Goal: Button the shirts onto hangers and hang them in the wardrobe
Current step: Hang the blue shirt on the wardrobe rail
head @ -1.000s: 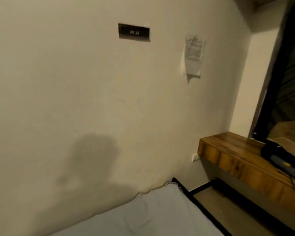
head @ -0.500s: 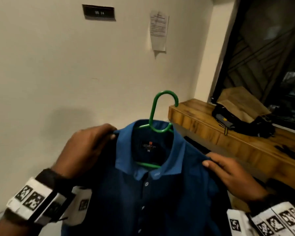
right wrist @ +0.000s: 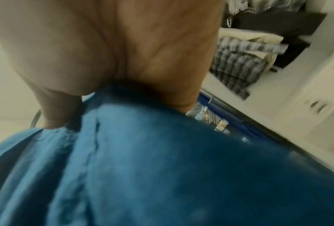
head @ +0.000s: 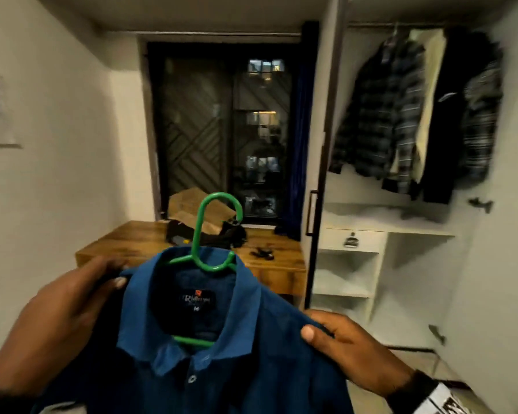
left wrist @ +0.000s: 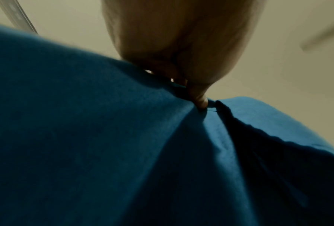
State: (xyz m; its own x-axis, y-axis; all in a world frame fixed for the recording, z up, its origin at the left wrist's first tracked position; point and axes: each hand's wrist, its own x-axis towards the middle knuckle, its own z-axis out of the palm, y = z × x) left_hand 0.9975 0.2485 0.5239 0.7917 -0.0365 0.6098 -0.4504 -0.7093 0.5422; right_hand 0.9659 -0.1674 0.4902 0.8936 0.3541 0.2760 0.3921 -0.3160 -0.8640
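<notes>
Gripping blue shirt [head: 251, 369] shoulders: left hand [head: 63, 312], right hand [head: 350, 351].

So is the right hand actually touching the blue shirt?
Touching. The head view shows the right hand gripping the blue shirt at its shoulder, thumb on top; the right wrist view shows cloth bunched against the palm.

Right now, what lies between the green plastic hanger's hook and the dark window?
Head view: the wooden desk with a black bag, behind the hook.
</notes>
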